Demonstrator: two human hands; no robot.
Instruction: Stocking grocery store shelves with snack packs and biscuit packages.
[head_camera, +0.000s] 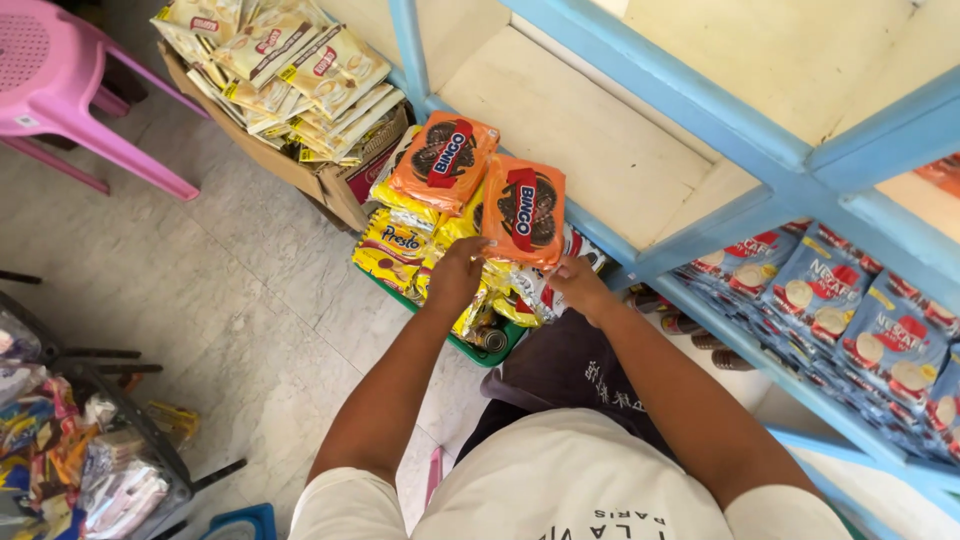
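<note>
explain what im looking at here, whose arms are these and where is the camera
There is no machine here. The single picture comes from a camera worn on a person's head, looking down, so the two bare arms reaching forward are that person's own. Both hands hold one orange pack of sandwich biscuits by its lower edge: the left hand at one corner, the right hand at the other. A second orange pack lies on a pile of yellow snack packets in a green crate on the tiled floor. Behind it stands a cardboard box of cream sachets. To the right is a blue-framed shelf, its upper board bare, with blue biscuit packs below. A pink plastic chair stands at the top left.
</note>
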